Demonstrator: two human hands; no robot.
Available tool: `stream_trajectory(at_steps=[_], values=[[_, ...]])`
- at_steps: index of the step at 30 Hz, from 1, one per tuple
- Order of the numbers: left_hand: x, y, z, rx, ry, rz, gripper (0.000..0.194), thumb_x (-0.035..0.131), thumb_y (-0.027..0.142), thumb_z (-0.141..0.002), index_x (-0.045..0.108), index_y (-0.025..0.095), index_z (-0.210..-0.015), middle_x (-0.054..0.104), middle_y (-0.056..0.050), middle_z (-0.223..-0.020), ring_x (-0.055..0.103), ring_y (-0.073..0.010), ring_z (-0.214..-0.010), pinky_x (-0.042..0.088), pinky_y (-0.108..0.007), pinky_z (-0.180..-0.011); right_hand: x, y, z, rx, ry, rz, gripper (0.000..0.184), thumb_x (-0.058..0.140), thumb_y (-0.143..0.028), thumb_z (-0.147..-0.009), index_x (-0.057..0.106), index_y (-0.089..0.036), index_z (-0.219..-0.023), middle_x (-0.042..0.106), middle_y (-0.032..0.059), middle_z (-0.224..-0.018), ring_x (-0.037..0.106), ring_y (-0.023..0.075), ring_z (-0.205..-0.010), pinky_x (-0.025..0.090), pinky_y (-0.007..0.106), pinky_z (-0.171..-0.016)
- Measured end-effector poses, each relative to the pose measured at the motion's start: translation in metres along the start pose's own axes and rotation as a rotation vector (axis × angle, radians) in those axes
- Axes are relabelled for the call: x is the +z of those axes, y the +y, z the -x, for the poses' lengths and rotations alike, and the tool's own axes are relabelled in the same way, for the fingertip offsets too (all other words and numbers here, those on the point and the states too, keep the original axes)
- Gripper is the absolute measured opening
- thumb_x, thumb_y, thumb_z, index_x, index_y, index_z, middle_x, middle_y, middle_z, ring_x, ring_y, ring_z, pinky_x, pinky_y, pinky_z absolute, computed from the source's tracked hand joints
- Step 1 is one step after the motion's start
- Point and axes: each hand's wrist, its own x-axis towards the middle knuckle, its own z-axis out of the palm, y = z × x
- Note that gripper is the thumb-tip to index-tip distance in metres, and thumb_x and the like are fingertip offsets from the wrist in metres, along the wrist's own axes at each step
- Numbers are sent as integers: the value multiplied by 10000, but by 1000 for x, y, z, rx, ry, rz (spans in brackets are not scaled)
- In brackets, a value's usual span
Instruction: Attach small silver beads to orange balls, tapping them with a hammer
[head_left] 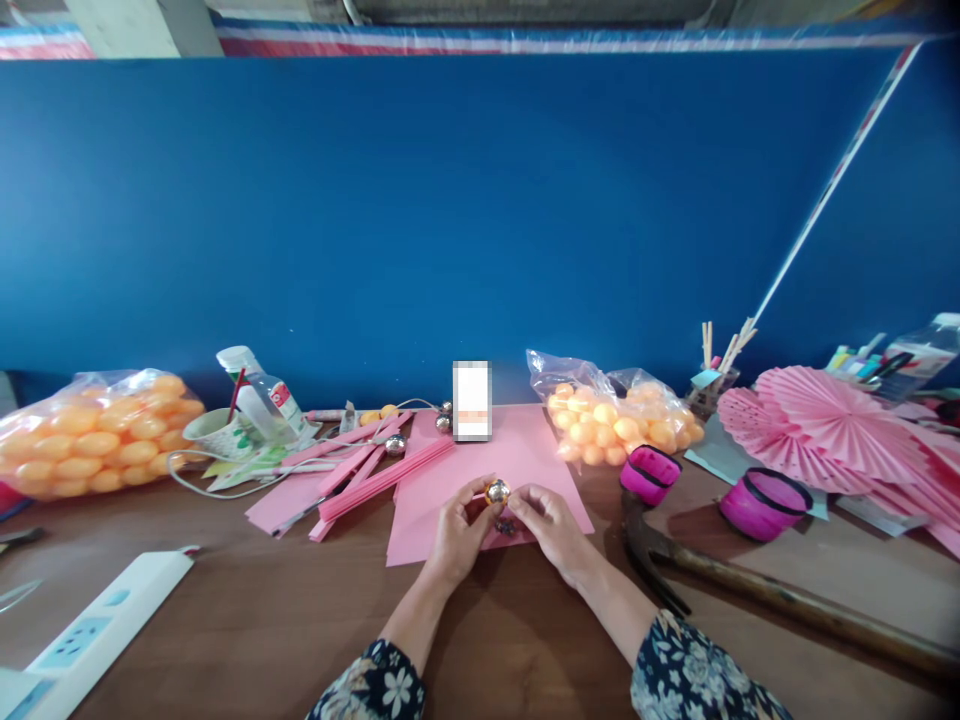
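Observation:
My left hand [459, 528] and my right hand [546, 520] meet over a sheet of pink paper [495, 455] on the wooden table [247, 610]. Between the fingertips of both hands sits a small shiny metal ball [496, 491]. Both hands are closed in a pinch on it. A small dark object [505, 525] lies on the paper just under the ball; I cannot make out what it is. Two more silvery balls [443, 417] rest at the far edge of the paper, and another [394, 445] lies among pink paper strips [360, 475] to the left.
Bags of orange balls lie at the left [94, 432] and centre right [622, 415]. A plastic bottle [262, 398], a paper cup [217, 432], two pink tape rolls [649, 473] [763, 503], folded pink fans [840, 425], a hammer [750, 585] and a power strip [97, 630] surround the work spot.

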Motion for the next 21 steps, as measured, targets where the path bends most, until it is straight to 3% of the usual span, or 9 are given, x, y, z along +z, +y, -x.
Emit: stream_trajectory(at_steps=[21], values=[[-3,-4,0,16,-11,-20,396,644,254,-686,545,137,-1052,654,-83,-954,612,-188,-854,492,-311,-770,-1,-1,-1,22,16,39,265,579,-401,-753,568,-139,-719,577,-7,-631,525,109,-590,426,218,-566]])
